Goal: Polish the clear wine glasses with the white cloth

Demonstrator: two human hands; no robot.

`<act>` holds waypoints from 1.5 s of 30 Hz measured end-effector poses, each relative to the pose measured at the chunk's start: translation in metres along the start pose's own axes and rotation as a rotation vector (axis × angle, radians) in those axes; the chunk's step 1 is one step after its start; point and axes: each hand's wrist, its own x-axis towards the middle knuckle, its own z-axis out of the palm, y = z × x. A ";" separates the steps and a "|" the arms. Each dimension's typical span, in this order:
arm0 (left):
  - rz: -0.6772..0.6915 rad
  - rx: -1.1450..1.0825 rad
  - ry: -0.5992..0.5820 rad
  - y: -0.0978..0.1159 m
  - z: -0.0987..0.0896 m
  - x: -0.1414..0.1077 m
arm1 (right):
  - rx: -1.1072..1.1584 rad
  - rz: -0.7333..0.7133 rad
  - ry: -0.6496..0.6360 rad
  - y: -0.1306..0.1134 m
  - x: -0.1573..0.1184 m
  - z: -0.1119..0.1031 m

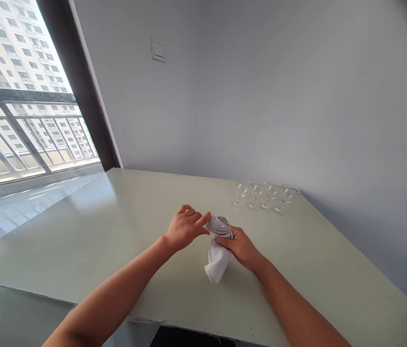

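My right hand (241, 246) is closed around a white cloth (218, 260), thumb on the near side, and a loose end of the cloth hangs below. Above the cloth shows part of a clear glass (224, 220), mostly hidden by the wrap. From the left, my left hand (188, 226) pinches the cloth's upper left edge between thumb and forefinger; its other fingers are curled. Whether it also grips the glass inside, I cannot tell. Both hands are above the table.
Several stemmed glasses (257, 195) stand upright, close together, at the table's back right near the wall. The pale table (80, 241) meets grey walls behind and to the right. A window (26, 86) is at left, and a light switch (158, 49) is on the wall.
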 end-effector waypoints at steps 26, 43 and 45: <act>-0.349 -0.886 -0.659 -0.015 -0.014 0.005 | -0.607 -0.300 -0.182 -0.003 0.002 -0.014; -0.390 -0.177 -0.339 -0.007 0.008 0.002 | -1.238 -0.675 0.027 -0.002 0.002 0.006; -0.243 -0.106 -0.312 0.004 0.011 0.002 | -1.227 -0.648 0.084 -0.001 0.003 0.011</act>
